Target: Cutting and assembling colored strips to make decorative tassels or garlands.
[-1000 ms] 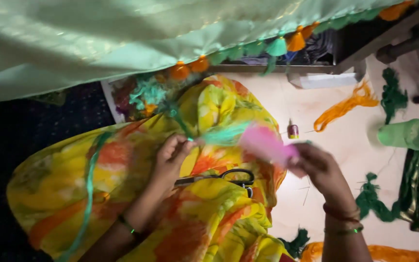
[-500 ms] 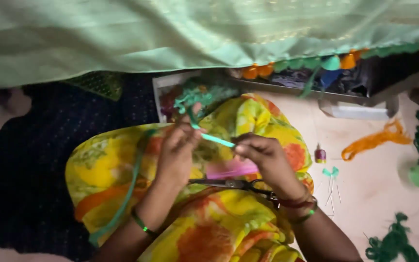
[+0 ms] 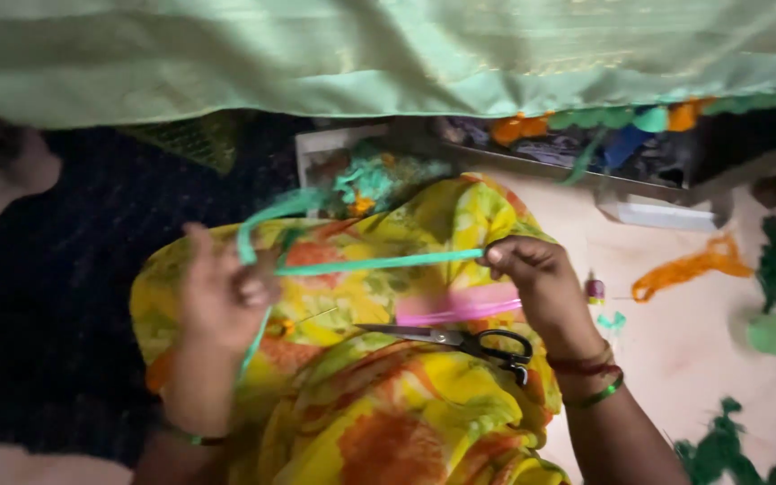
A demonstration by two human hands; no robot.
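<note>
Head view, only 1 camera.

My left hand (image 3: 222,296), centre-left of frame, is blurred; fingers look curled around the green thread bundle (image 3: 379,263), which loops up above the hand and also trails down past it. How tight the grip is, I cannot tell through the blur.

My right hand (image 3: 536,283), right of centre, is pinched shut on the other end of that green bundle, thumb and forefinger at the tip. The same hand also has a pink strip (image 3: 455,310) tucked under its lower fingers. The bundle runs near-horizontal between both hands, pulled straight; my read is it's held taut so the strands stay aligned.

Black-handled scissors (image 3: 460,339) lie on my lap just below the pink strip, blades pointing left, handles beside my right wrist. Looks parked there for quick reach.

Lap is covered in yellow-orange floral cloth (image 3: 388,413). Light green fabric (image 3: 361,49) hangs across the top of frame, with orange and green tassels (image 3: 648,119) along its edge at upper right.

Right side, on the floor: orange thread scrap (image 3: 689,269), dark green thread clumps (image 3: 720,440), small spool (image 3: 595,289).
</note>
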